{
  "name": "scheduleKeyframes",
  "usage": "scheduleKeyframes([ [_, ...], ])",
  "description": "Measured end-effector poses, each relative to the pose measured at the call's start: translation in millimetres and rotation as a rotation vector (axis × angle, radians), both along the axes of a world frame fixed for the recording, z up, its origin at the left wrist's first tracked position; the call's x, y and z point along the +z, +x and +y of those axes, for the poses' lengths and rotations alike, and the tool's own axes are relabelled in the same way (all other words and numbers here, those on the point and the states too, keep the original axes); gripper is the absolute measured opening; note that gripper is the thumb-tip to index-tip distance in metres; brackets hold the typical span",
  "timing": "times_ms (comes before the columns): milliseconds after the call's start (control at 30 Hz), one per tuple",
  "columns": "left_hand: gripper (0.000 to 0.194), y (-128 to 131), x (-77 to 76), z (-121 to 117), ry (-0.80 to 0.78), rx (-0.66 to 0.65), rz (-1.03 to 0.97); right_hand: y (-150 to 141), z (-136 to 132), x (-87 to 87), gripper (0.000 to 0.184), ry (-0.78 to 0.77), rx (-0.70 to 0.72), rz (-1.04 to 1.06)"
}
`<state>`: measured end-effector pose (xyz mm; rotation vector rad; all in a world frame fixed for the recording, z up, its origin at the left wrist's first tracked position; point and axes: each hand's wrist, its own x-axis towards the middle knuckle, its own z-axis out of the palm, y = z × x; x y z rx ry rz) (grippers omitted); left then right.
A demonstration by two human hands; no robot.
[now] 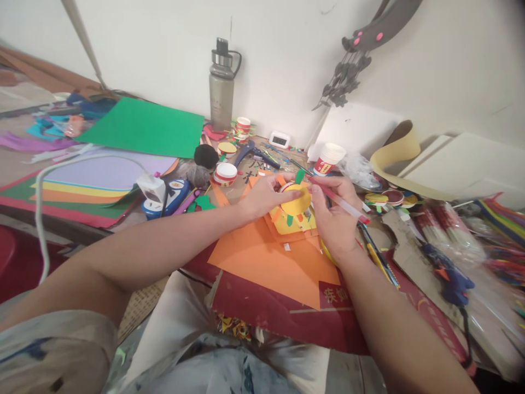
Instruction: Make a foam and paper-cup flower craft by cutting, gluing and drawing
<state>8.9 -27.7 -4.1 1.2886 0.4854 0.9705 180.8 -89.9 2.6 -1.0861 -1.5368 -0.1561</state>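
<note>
My left hand (266,194) pinches the rim of a small paper cup (296,203) wrapped in yellow paper, with a green paper bit (300,176) sticking up at its top. My right hand (334,216) is closed round a thin pen (342,203) with a red end, its tip at the cup's right side. The cup rests on an orange paper sheet (270,260) that lies on a dark red cardboard box (283,314).
A metal water bottle (221,90) stands by the wall. Green (143,127) and layered coloured sheets (98,178) lie at the left. Decorated paper cups (225,174), a white cup (328,158), a blue glue gun (449,276), scissors (381,257) and scraps crowd the table.
</note>
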Motion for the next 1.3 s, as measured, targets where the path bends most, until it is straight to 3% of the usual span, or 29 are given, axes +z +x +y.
scheduleKeyframes([
  [467, 0.057, 0.3, 3.0, -2.7, 0.053, 0.033, 0.017, 0.9, 2.1, -5.6, 0.013, 0.025, 0.077, -0.035],
  [1300, 0.052, 2.0, -1.0, -1.2, 0.060, 0.064, 0.007, -3.1, -0.9, 3.1, 0.012, 0.049, 0.059, -0.089],
])
